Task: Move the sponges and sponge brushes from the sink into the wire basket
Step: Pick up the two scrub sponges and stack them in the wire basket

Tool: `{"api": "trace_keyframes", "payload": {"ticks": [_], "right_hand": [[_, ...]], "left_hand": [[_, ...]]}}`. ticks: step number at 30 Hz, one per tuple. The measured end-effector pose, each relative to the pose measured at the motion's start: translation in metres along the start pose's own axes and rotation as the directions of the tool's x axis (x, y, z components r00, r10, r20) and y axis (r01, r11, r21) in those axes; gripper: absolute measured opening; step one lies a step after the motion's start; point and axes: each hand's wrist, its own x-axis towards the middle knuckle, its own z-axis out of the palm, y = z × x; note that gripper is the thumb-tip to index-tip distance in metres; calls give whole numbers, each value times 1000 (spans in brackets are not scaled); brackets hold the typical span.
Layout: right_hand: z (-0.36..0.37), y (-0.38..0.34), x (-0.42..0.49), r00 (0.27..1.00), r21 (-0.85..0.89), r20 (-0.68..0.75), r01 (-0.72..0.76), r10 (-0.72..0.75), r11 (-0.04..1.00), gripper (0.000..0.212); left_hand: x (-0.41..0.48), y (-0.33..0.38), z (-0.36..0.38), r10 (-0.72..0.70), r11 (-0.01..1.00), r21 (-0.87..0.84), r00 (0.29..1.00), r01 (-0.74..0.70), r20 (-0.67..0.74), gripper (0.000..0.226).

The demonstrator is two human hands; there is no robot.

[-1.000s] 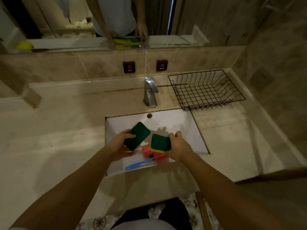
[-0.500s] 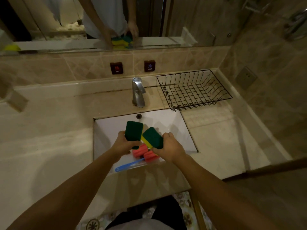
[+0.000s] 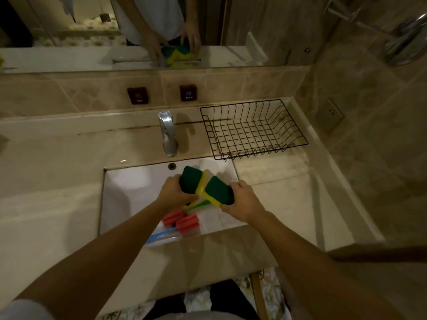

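Observation:
My left hand (image 3: 174, 192) grips a green-and-yellow sponge (image 3: 191, 180) above the white sink (image 3: 129, 188). My right hand (image 3: 243, 200) grips a second green-and-yellow sponge (image 3: 217, 189), and the yellow edges of the two sponges nearly touch. Below them in the sink lie two red sponge brush heads (image 3: 181, 221), one with a blue handle (image 3: 159, 235), one with a green handle (image 3: 196, 205). The black wire basket (image 3: 253, 129) stands on the counter at the back right with nothing in it.
A chrome faucet (image 3: 168, 132) stands behind the sink, left of the basket. Two dark hot and cold switches (image 3: 163, 94) sit on the tiled wall under the mirror. A side wall with an outlet (image 3: 329, 115) closes the counter on the right.
Both hands have lifted their sponges slightly and brought them together, yellow sides now facing each other. The brushes in the sink have not moved.

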Motion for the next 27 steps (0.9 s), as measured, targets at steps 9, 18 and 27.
{"api": "trace_keyframes", "payload": {"ticks": [9, 18, 27], "right_hand": [[-104, 53, 89, 983, -45, -126, 131, -135, 990, 60], [-151, 70, 223, 979, -71, -16, 200, -202, 977, 62], [-114, 68, 302, 950, -72, 132, 294, -283, 953, 52]], "left_hand": [[40, 61, 19, 262, 740, 648, 964, -178, -34, 81], [111, 137, 24, 424, 593, 771, 904, -233, -53, 79], [158, 137, 51, 306, 619, 762, 952, -192, -8, 85]]}}
